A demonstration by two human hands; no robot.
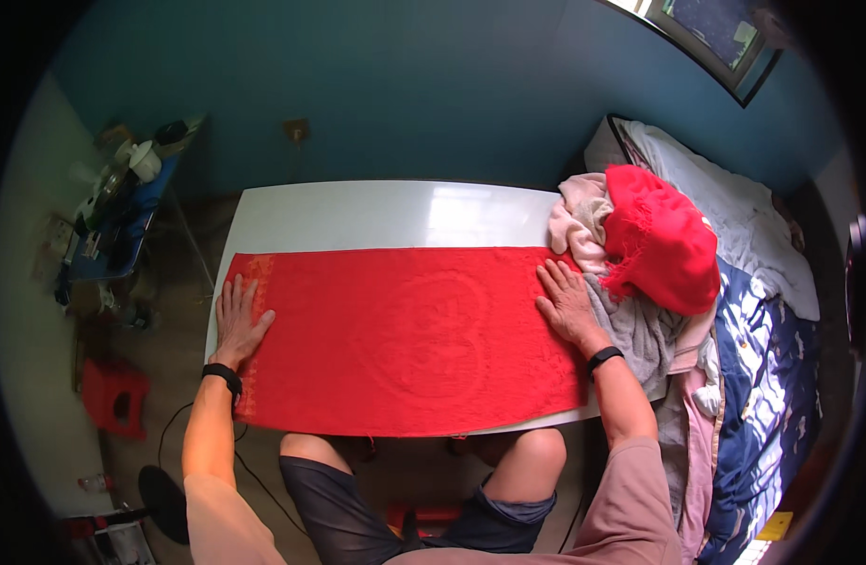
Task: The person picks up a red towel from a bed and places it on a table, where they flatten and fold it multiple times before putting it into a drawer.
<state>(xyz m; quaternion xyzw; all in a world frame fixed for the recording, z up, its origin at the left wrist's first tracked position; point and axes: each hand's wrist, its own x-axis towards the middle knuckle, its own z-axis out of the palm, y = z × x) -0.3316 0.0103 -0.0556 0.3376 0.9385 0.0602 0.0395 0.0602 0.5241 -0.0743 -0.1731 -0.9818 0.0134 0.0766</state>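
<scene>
So there's a red towel [423, 339] laid out flat, filling most of the white desk [357, 212], from about the left edge to near the right one and down to the near edge, with a bare white strip along the far edge. It's got a gold band at its left end and a raised round pattern around the middle. Left hand [237, 325] is palm-down on the left end, fingers and thumb spread apart; right hand [572, 306] is flat on the right end, fingers also apart, not clamped on anything. Just beside it, heaped over the desk's far right corner, are pink cloth [577, 221], grey cloth [635, 330] and a red fringed cloth [668, 245]. Navy patterned bedding [753, 377] sits past the right edge, and a red stool [113, 391] is off the left edge.
</scene>
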